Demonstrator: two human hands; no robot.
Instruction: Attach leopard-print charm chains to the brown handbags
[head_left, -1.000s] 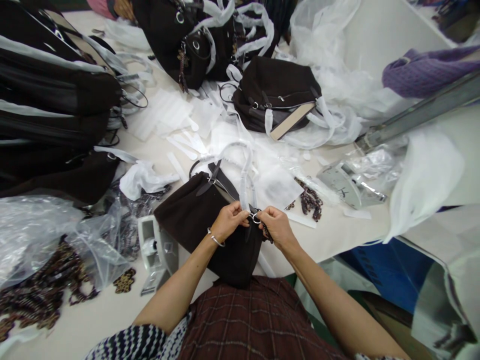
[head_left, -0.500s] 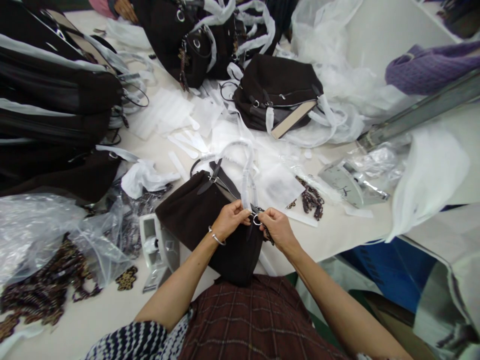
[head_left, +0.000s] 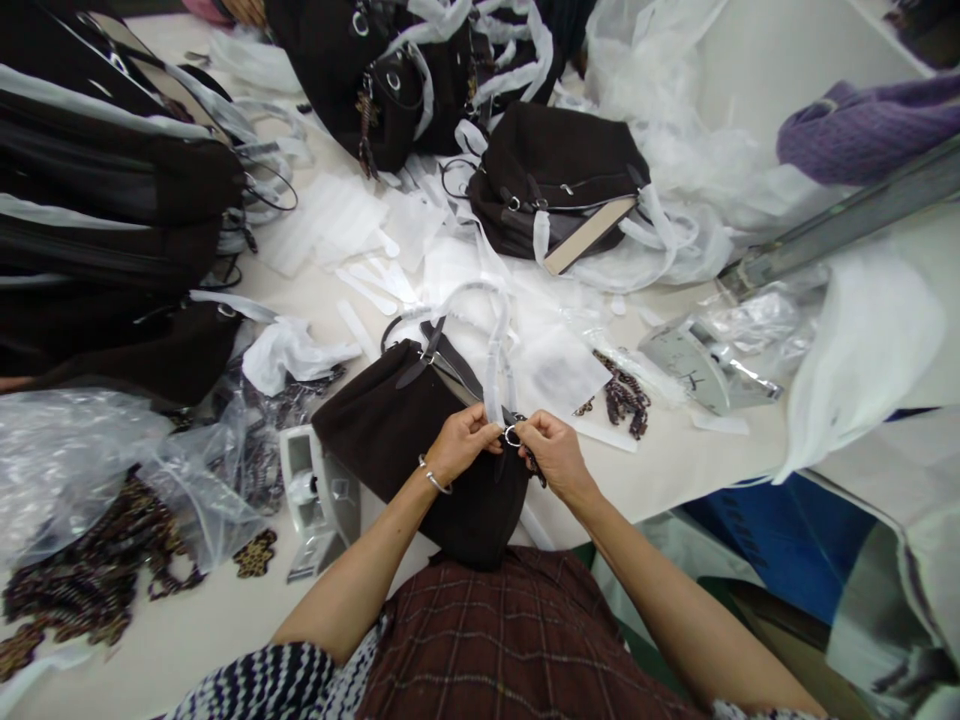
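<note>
A dark brown handbag (head_left: 405, 430) lies tilted on the table against my apron, its handle (head_left: 495, 350) wrapped in white film. My left hand (head_left: 463, 440), with a bangle on the wrist, is closed in a pinch at the left side of a silver metal ring (head_left: 511, 436) near the bag's top right end. My right hand (head_left: 556, 455) pinches at the ring's other side. From under its fingers hangs a short dark chain charm (head_left: 536, 468). Fingertips hide how the charm and ring meet.
Dark handbags pile up at the left (head_left: 112, 200) and back; another bag (head_left: 562, 170) lies beyond mine. Chain charms (head_left: 626, 395) lie to the right, more (head_left: 90, 570) under plastic at lower left. A tape dispenser (head_left: 319, 500) stands by my left forearm, a dial scale (head_left: 686, 360) right.
Both hands stay at the ring with only slight finger movement; the ring has shifted a little and shows more openly between them. A sliver of a hand appears at the far left edge.
</note>
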